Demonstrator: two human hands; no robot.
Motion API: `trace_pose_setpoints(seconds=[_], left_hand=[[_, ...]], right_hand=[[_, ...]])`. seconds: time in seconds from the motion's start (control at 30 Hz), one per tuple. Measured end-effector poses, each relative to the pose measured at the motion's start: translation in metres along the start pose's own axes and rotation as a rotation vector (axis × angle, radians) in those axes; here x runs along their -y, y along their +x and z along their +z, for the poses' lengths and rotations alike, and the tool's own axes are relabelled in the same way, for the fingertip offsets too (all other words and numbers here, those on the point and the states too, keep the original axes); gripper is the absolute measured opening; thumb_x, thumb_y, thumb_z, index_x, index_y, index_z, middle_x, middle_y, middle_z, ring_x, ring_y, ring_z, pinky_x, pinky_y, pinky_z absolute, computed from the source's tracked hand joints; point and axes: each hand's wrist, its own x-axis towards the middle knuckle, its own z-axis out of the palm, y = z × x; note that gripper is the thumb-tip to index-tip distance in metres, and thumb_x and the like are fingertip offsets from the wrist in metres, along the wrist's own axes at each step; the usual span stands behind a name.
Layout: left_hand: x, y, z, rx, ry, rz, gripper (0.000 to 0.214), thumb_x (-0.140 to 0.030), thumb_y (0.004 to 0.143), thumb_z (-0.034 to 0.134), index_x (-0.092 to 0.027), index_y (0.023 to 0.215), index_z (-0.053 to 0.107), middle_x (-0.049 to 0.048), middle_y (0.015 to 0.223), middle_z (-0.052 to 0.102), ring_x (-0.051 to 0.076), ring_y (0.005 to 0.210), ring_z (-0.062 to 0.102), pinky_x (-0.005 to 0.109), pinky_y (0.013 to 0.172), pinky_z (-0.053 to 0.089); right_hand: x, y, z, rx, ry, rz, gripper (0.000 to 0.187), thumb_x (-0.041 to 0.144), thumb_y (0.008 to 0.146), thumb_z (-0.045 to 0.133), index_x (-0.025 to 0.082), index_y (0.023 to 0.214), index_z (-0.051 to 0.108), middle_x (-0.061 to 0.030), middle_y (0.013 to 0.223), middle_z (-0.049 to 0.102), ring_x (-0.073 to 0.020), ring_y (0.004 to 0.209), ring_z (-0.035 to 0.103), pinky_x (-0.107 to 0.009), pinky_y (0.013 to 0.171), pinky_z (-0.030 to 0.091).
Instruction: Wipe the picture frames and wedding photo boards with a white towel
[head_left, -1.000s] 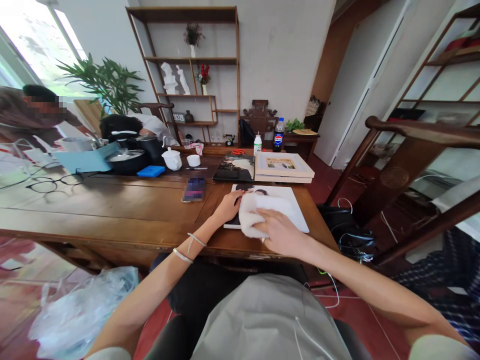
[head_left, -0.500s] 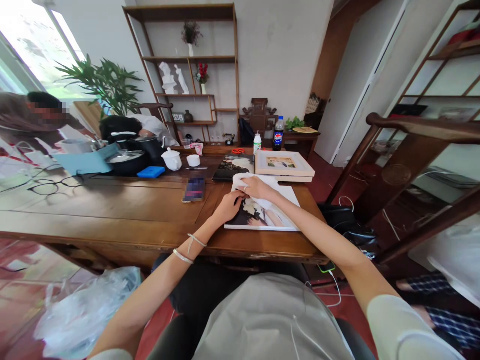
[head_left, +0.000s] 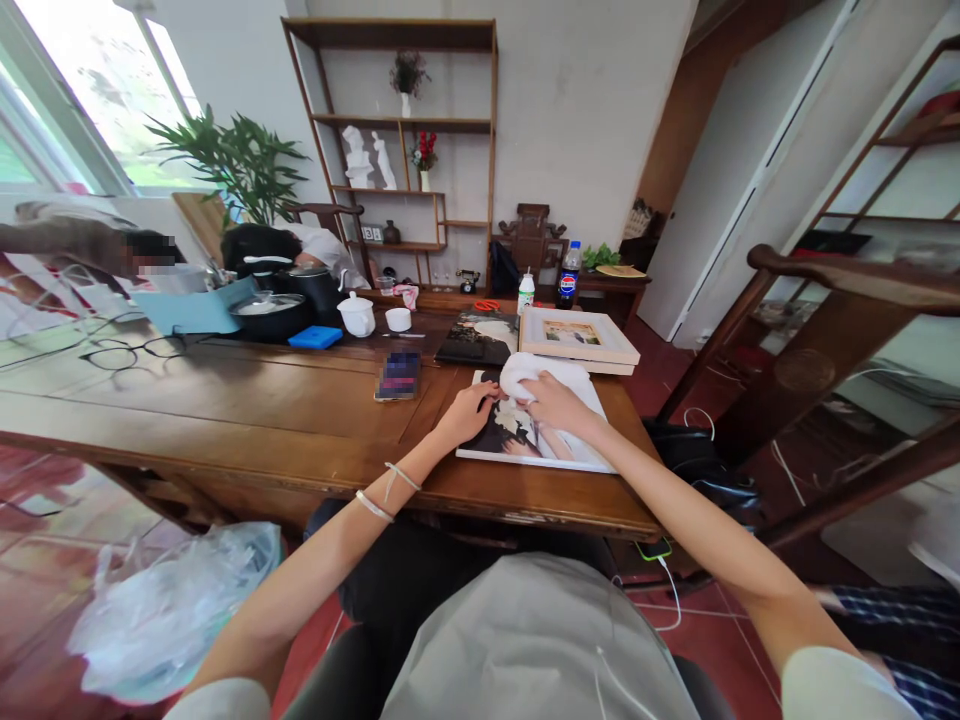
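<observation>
Head view, right hand (head_left: 559, 405) seemingly gripping cloth (head_left: 517, 374), board (head_left: 521, 442) near table edge (head_left: 517, 500)

L hand (head_left: 466, 412) nr R hand (head_left: 559, 405)

In front of me, at twelve o'clock, I have a photo panel (head_left: 525, 437), lying flat on the wooden table (head_left: 315, 400). It is thin, with a pale edge; its print is dark toward nine o'clock, shows a pale flower-like shape and pictured arms, and is white toward three o'clock. At its twelve o'clock part I hold a white cloth (head_left: 519, 376), soft-looking and bunched.
</observation>
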Motion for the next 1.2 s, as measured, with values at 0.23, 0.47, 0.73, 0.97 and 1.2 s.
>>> trace_pose_setpoints(seconds=[0.23, 0.47, 0.73, 0.97, 1.2], left_hand=[[-0.005, 0.001, -0.004, -0.159, -0.219, -0.132, 0.035, -0.02, 0.094, 0.035, -0.013, 0.121, 0.056, 0.0099, 0.123, 0.062, 0.018, 0.113, 0.058, 0.03, 0.1, 0.043], [-0.009, 0.002, -0.007, -0.088, -0.156, -0.164, 0.036, -0.029, 0.096, 0.036, -0.015, 0.115, 0.063, 0.0068, 0.119, 0.065, 0.019, 0.109, 0.061, 0.03, 0.095, 0.045], [-0.007, 0.0, 0.0, -0.001, -0.018, -0.043, 0.03, -0.024, 0.091, 0.046, -0.016, 0.114, 0.063, 0.0082, 0.119, 0.065, 0.022, 0.113, 0.059, 0.035, 0.1, 0.043], [-0.006, -0.001, 0.001, 0.038, 0.004, -0.009, 0.03, -0.021, 0.092, 0.043, -0.018, 0.112, 0.064, 0.0063, 0.122, 0.063, 0.021, 0.117, 0.057, 0.034, 0.102, 0.042], [-0.006, -0.001, -0.001, 0.041, -0.017, 0.006, 0.029, -0.016, 0.089, 0.044, -0.02, 0.108, 0.066, 0.0045, 0.12, 0.065, 0.021, 0.119, 0.055, 0.032, 0.102, 0.041]], right_hand=[[0.046, -0.008, 0.008, 0.013, -0.177, -0.067, 0.033, 0.015, 0.078, 0.05, 0.015, 0.109, 0.063, -0.0156, 0.12, 0.056, -0.0316, 0.111, 0.045, -0.045, 0.092, 0.037], [0.08, -0.052, -0.004, 0.034, -0.109, -0.229, 0.033, 0.01, 0.079, 0.045, 0.014, 0.106, 0.063, -0.0181, 0.118, 0.056, -0.0313, 0.113, 0.045, -0.047, 0.093, 0.036], [0.078, -0.108, -0.038, 0.131, 0.056, -0.242, 0.029, 0.012, 0.076, 0.048, 0.02, 0.099, 0.064, -0.0107, 0.101, 0.061, -0.0262, 0.1, 0.053, -0.037, 0.083, 0.043], [0.012, -0.068, -0.027, 0.107, -0.028, 0.032, 0.037, 0.017, 0.081, 0.043, 0.018, 0.114, 0.06, -0.0139, 0.105, 0.059, -0.0274, 0.096, 0.058, -0.036, 0.079, 0.043], [-0.002, -0.026, 0.001, 0.031, -0.03, 0.005, 0.041, 0.009, 0.08, 0.043, 0.014, 0.118, 0.059, -0.0165, 0.127, 0.055, -0.032, 0.132, 0.032, -0.05, 0.103, 0.028]])
